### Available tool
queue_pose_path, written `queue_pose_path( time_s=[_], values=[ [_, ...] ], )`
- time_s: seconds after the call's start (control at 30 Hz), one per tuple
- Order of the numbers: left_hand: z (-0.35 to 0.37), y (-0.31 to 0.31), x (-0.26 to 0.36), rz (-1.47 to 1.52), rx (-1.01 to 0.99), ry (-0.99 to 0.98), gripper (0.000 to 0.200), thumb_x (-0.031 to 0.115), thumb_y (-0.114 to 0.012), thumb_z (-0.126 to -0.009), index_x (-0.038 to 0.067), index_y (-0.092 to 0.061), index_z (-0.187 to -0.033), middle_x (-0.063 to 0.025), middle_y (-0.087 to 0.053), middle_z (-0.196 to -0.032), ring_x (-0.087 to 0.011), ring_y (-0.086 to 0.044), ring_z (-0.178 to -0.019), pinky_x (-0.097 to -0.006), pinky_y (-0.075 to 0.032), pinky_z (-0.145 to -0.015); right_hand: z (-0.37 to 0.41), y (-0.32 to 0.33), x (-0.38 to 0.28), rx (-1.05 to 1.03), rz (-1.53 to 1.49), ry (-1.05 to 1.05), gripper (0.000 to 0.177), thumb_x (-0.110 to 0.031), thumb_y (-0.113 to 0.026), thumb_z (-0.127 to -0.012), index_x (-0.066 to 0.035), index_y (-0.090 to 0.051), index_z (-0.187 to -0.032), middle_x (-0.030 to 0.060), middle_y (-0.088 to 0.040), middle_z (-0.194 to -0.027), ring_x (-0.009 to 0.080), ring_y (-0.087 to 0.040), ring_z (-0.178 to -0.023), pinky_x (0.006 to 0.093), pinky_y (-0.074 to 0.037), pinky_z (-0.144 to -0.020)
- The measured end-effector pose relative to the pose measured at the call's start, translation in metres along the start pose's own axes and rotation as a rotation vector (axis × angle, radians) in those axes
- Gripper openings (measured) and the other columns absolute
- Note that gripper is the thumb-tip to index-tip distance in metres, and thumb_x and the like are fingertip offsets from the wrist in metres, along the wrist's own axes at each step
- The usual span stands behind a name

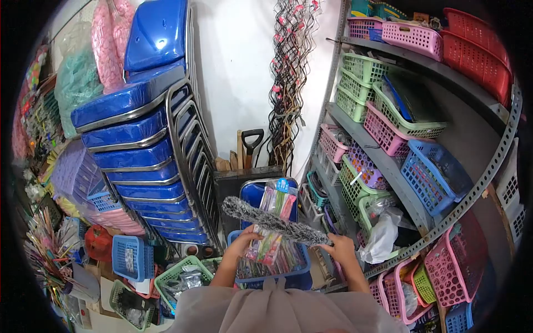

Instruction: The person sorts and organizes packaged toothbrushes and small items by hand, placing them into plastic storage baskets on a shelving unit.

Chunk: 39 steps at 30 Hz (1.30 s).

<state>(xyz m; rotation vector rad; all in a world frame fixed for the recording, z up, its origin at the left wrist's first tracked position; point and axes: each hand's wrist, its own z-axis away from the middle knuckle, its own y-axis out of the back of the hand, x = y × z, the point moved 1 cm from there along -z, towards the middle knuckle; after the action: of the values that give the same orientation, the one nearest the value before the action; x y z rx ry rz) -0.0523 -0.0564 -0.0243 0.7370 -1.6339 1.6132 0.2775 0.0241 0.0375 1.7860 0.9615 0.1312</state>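
Observation:
A fuzzy grey-and-black strip (272, 222) stretches across in front of me, slanting down to the right. My right hand (342, 251) is closed around its right end. Under the strip is a clear plastic pack with pink, green and white contents (262, 250) and a blue label near its top. My left hand (242, 243) pinches the left edge of this pack, just below the strip; some of its fingers are hidden behind the pack. Beneath both is a blue basket (300, 270) filled with more plastic-wrapped items.
Stacked blue chairs (139, 155) rise at the left. A metal shelf (383, 150) with pink, green and blue baskets curves along the right. A green basket (180, 277) stands near my left forearm. Behind the blue basket is another blue chair (252, 194).

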Motion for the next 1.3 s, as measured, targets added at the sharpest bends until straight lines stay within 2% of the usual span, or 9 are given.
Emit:
queue_pose_path(
  time_s=[0.17, 0.27, 0.37, 0.6, 0.67, 0.9, 1.0, 1.13, 1.3],
  values=[
    [0.005, -0.009, 0.004, 0.003, 0.019, 0.010, 0.059, -0.002, -0.051, -0.072, -0.003, -0.046, -0.131, -0.0112, -0.059, -0.121, -0.0214, -0.057, -0.110, -0.0320, -0.043, -0.096, 0.001, 0.001, -0.005, 0.095, -0.031, -0.295, 0.050, -0.045, -0.073, -0.075, 0.000, -0.066, -0.095, 0.0224, -0.059, -0.065, 0.0408, -0.061, -0.064, 0.0445, -0.047, -0.057],
    [0.000, 0.002, 0.000, -0.025, 0.004, -0.025, 0.059, -0.002, -0.050, -0.072, -0.003, -0.046, -0.131, -0.0118, -0.059, -0.121, -0.0217, -0.057, -0.110, -0.0324, -0.043, -0.096, 0.009, 0.003, -0.004, -0.006, 0.007, 0.034, 0.051, -0.045, -0.073, -0.075, 0.002, -0.066, -0.095, 0.0227, -0.059, -0.065, 0.0405, -0.061, -0.064, 0.0428, -0.048, -0.057],
    [0.002, 0.002, 0.001, 0.016, -0.006, -0.027, 0.059, 0.000, -0.050, -0.072, -0.002, -0.046, -0.131, -0.0136, -0.059, -0.121, -0.0224, -0.057, -0.109, -0.0330, -0.045, -0.095, 0.003, 0.011, -0.005, -0.012, 0.018, -0.260, 0.052, -0.044, -0.073, -0.075, 0.002, -0.067, -0.097, 0.0230, -0.061, -0.067, 0.0401, -0.062, -0.065, 0.0413, -0.049, -0.058],
    [0.010, -0.015, 0.015, 0.170, 0.013, 0.003, 0.061, 0.003, -0.050, -0.066, -0.004, -0.047, -0.127, -0.0188, -0.060, -0.118, -0.0292, -0.062, -0.104, -0.0375, -0.050, -0.091, 0.006, 0.011, -0.007, -0.101, 0.041, -0.056, 0.052, -0.046, -0.072, -0.076, 0.000, -0.068, -0.100, 0.0246, -0.061, -0.068, 0.0406, -0.063, -0.067, 0.0439, -0.049, -0.060],
    [0.017, -0.024, 0.021, 0.188, 0.051, 0.010, 0.062, 0.003, -0.049, -0.067, -0.003, -0.046, -0.129, -0.0186, -0.059, -0.119, -0.0290, -0.062, -0.101, -0.0375, -0.051, -0.090, 0.002, 0.008, -0.005, -0.014, 0.011, -0.308, 0.050, -0.047, -0.072, -0.076, -0.002, -0.069, -0.098, 0.0252, -0.060, -0.067, 0.0415, -0.063, -0.067, 0.0448, -0.049, -0.060],
    [0.017, -0.017, 0.022, 0.268, 0.082, -0.045, 0.054, 0.005, -0.047, -0.069, -0.002, -0.052, -0.122, -0.0191, -0.059, -0.118, -0.0297, -0.061, -0.100, -0.0363, -0.050, -0.089, 0.007, 0.006, -0.012, -0.097, -0.045, -0.095, 0.055, -0.053, -0.069, -0.076, 0.001, -0.067, -0.088, 0.0208, -0.058, -0.060, 0.0389, -0.060, -0.059, 0.0427, -0.046, -0.055],
    [0.015, -0.012, 0.019, 0.302, 0.133, -0.052, 0.057, 0.005, -0.046, -0.070, -0.003, -0.050, -0.126, -0.0200, -0.058, -0.119, -0.0308, -0.061, -0.099, -0.0366, -0.049, -0.090, 0.009, -0.001, -0.009, 0.028, -0.027, -0.318, 0.053, -0.052, -0.070, -0.076, 0.000, -0.066, -0.085, 0.0213, -0.057, -0.059, 0.0393, -0.059, -0.059, 0.0428, -0.046, -0.055],
    [-0.007, 0.060, -0.020, 0.308, 0.129, -0.054, 0.053, 0.009, -0.049, -0.075, -0.005, -0.049, -0.126, -0.0182, -0.061, -0.114, -0.0307, -0.062, -0.099, -0.0373, -0.049, -0.089, 0.009, 0.009, -0.011, -0.170, -0.072, -0.139, 0.055, -0.053, -0.070, -0.076, 0.001, -0.067, -0.088, 0.0223, -0.057, -0.060, 0.0387, -0.060, -0.060, 0.0431, -0.046, -0.055],
    [0.003, 0.004, 0.009, 0.747, 0.058, -0.045, 0.068, 0.049, -0.050, -0.088, -0.004, -0.047, -0.130, -0.0214, -0.057, -0.122, -0.0361, -0.056, -0.110, -0.0423, -0.043, -0.098, 0.008, -0.003, -0.007, -0.047, -0.079, -0.298, 0.055, -0.053, -0.069, -0.078, 0.002, -0.067, -0.086, 0.0230, -0.058, -0.063, 0.0390, -0.060, -0.062, 0.0441, -0.046, -0.057]
  ],
)
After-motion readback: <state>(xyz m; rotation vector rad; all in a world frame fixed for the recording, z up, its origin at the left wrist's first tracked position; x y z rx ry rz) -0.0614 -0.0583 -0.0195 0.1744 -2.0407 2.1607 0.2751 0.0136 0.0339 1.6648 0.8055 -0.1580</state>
